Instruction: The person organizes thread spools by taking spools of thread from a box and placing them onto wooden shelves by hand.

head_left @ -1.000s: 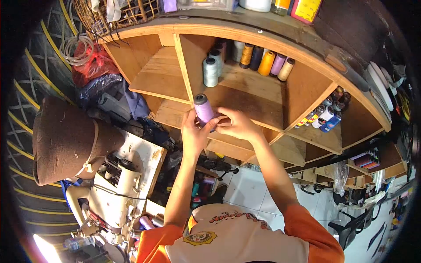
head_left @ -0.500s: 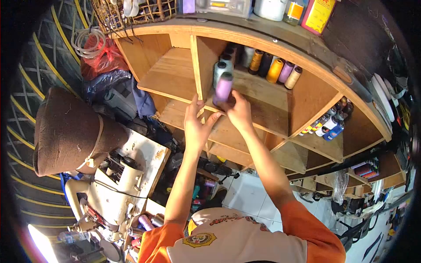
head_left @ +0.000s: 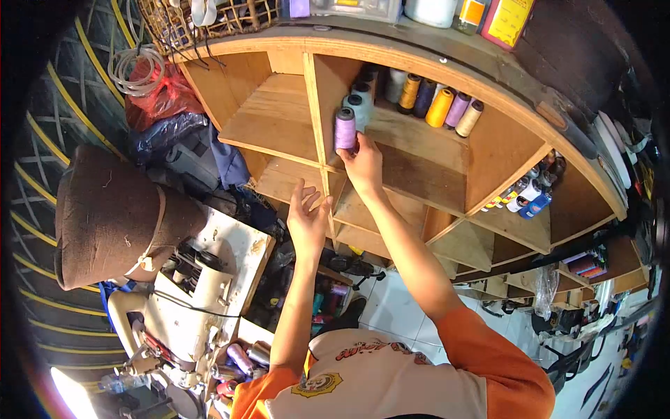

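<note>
My right hand (head_left: 364, 166) grips the lower end of a purple thread spool (head_left: 345, 128), which stands upright at the front left of a shelf compartment. Just behind that spool are pale blue thread spools (head_left: 358, 106) in a row running back. Lower and to the left, my left hand (head_left: 307, 218) is in the air in front of the wooden shelf (head_left: 315, 119), fingers apart, holding nothing. Along the compartment's back right stand an orange-yellow spool (head_left: 438, 107), a second purple spool (head_left: 458, 109) and a cream spool (head_left: 470, 118).
A cream sewing machine (head_left: 199, 300) sits on a worktable at lower left, beside a large dark brown fabric roll (head_left: 115, 216). Small bottles (head_left: 534, 202) fill part of a compartment at right. A wicker basket (head_left: 209, 28) rests on the shelf top.
The purple spool has moved left and slightly up, in front of the pale blue spools, with my right hand. My left hand has dropped down and away from it.
</note>
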Demonstrator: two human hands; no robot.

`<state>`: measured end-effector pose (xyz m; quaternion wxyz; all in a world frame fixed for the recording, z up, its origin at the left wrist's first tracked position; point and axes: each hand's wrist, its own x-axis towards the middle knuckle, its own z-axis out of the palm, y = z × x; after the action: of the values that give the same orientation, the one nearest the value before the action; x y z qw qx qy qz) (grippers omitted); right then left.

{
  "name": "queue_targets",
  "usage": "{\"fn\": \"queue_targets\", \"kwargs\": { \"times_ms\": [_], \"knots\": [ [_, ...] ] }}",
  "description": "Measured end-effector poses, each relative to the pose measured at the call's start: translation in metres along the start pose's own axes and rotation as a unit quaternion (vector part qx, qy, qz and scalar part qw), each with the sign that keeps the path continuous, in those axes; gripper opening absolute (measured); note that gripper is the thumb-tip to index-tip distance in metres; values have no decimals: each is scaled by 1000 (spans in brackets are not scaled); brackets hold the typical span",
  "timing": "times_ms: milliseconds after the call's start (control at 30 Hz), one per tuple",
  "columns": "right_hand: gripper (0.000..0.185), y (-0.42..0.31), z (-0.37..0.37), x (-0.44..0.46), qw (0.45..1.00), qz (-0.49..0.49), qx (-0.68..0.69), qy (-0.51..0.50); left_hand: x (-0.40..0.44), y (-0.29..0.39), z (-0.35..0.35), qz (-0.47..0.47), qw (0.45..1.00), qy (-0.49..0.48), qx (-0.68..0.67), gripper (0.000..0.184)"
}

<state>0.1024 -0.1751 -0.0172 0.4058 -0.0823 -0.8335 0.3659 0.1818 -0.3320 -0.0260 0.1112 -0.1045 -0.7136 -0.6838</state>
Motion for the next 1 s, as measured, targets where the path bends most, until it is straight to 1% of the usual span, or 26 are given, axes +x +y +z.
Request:
{"fn": "queue_targets", "kwargs": {
  "times_ms": [33,133,167,267,300,333,400,433,467,500,533,600,667,700,733,767,800,867,900,933,1000],
  "knots": [
    [42,1,0,-1,1000,2,1,-1,-1,2,1,-7,1000,-3,-6,58],
    [47,-4,-9,-7,997,-32,-8,71,-12,14,4,-14,1000,-13,-3,44],
    [45,-6,-19,-12,998,-33,-4,62,-14,17,7,-12,1000,-17,0,40],
    [35,-23,-72,-44,989,58,137,-10,-33,13,22,-31,996,-72,-34,26],
    [26,-21,-92,-62,991,50,121,-18,-42,10,33,-38,995,-90,-35,22],
    [21,-12,-112,-89,972,85,215,-31,-54,11,45,-31,992,-118,-14,19],
    [19,15,-154,-148,995,68,77,16,-86,21,69,-52,972,-218,-63,17],
    [21,12,-188,-170,992,106,38,57,-109,16,88,-43,958,-260,-112,16],
    [22,3,-220,-195,984,148,-2,98,-129,4,103,-52,939,-331,-78,15],
    [23,1,-243,-223,962,228,9,152,-154,10,114,-87,908,-401,-87,15],
    [23,9,-262,-257,953,237,-50,183,-179,18,125,-117,873,-465,-92,14],
    [24,1,-308,-323,913,324,-109,221,-230,27,136,-120,780,-608,-92,15],
    [25,-13,-346,-390,864,383,-140,296,-275,37,139,-104,701,-700,-88,16],
    [25,-23,-363,-422,829,394,-166,359,-296,43,138,-89,669,-733,-85,16],
    [25,-40,-384,-449,789,441,-228,361,-312,48,135,-70,644,-757,-88,17],
    [24,-51,-404,-481,761,438,-235,417,-328,50,134,-75,615,-779,-95,18],
    [22,-52,-420,-518,703,466,-305,442,-341,52,132,-75,596,-795,-84,19],
    [24,-58,-454,-590,624,465,-395,488,-363,59,128,-77,566,-818,-65,19],
    [27,-61,-469,-616,591,512,-374,498,-369,63,126,-64,548,-831,-70,20],
    [31,-62,-480,-638,556,558,-351,506,-374,63,122,-64,543,-835,-65,20],
    [42,-54,-497,-672,544,607,-370,447,-384,62,117,-64,537,-839,-56,20]
  ]
}}
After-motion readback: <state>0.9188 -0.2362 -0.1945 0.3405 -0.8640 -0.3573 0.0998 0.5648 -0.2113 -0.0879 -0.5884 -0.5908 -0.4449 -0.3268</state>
